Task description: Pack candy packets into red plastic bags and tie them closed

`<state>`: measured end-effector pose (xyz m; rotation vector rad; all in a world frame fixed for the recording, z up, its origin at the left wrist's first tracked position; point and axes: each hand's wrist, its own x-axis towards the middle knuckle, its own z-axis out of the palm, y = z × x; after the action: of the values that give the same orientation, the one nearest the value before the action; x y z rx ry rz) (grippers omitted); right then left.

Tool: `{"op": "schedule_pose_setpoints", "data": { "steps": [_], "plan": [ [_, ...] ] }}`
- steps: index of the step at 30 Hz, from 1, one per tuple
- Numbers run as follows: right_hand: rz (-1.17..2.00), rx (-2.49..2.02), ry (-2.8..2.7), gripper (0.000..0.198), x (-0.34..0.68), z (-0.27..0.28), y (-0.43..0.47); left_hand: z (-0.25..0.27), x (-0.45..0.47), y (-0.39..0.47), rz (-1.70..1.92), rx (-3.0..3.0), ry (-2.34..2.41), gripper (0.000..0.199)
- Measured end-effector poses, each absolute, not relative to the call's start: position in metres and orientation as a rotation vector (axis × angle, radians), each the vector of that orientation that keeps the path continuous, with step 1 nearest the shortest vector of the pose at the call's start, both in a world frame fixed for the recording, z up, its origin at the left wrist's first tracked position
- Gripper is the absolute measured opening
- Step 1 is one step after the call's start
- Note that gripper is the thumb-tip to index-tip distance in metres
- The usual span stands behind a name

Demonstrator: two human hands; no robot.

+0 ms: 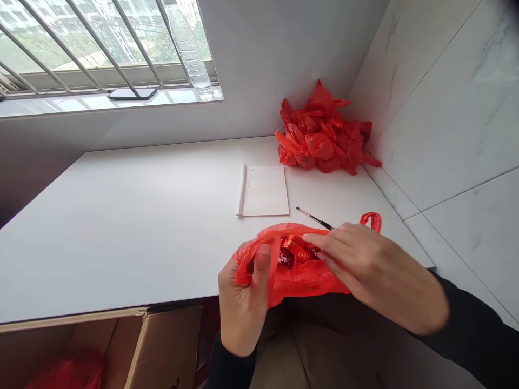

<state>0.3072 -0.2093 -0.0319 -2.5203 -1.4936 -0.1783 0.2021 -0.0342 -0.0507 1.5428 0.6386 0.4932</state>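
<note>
A thin red plastic bag (310, 280) at the near edge of a white flat-topped table (141, 216) already contains shiny red and purple wrapped pieces (300, 254), its mouth open; how much remains does not show. The left hand (244, 297) is closed on its rim, thumb inside, while the right hand (365, 259) has loosely extended fingers at the opening, whether gripping anything I cannot tell. Gold characters mark one wrapper, but neither they nor the tiny print on the white paper notepad (265, 192) reads surely.
</note>
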Motion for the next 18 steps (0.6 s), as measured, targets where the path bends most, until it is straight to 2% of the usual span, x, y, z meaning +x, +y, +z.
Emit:
{"op": "schedule_pose_setpoints", "data": {
  "steps": [1, 3, 4, 5, 6, 7, 9, 10, 14, 16, 18],
  "plan": [
    [-0.333, -2.444, -1.378, 0.038, 0.308, -0.026, -0.214, -0.047, 0.199, -0.035, 0.517, 1.502, 0.635, 0.029],
    [-0.515, -2.442, -1.105, 0.049, 0.317, -0.023, -0.225, -0.042, 0.191, -0.036, 0.524, 1.401, 0.581, 0.070],
    [-0.514, -2.497, -0.977, 0.060, 0.325, -0.025, -0.230, -0.041, 0.187, -0.034, 0.495, 1.376, 0.527, 0.083],
    [-0.419, -2.560, -0.879, 0.070, 0.333, -0.029, -0.234, -0.041, 0.183, -0.032, 0.444, 1.386, 0.458, 0.085],
    [-0.245, -2.604, -0.811, 0.073, 0.340, -0.033, -0.238, -0.042, 0.180, -0.028, 0.379, 1.432, 0.380, 0.078],
    [-0.037, -2.613, -0.767, 0.068, 0.347, -0.037, -0.240, -0.043, 0.178, -0.023, 0.313, 1.502, 0.303, 0.065],
    [0.255, -2.547, -0.704, 0.046, 0.353, -0.039, -0.244, -0.044, 0.178, -0.012, 0.218, 1.640, 0.184, 0.033],
    [0.290, -2.508, -0.673, 0.041, 0.354, -0.036, -0.245, -0.043, 0.179, -0.007, 0.227, 1.687, 0.167, 0.023],
    [0.080, -2.487, -0.694, 0.050, 0.350, -0.015, -0.254, -0.025, 0.181, -0.003, 0.594, 1.822, 0.369, 0.014],
    [0.182, -2.529, -0.810, 0.059, 0.351, -0.009, -0.261, -0.017, 0.178, -0.007, 0.772, 1.909, 0.422, 0.010],
    [0.248, -2.532, -0.842, 0.051, 0.352, -0.006, -0.269, -0.014, 0.174, -0.009, 0.897, 2.014, 0.386, 0.006]
  ]
}}
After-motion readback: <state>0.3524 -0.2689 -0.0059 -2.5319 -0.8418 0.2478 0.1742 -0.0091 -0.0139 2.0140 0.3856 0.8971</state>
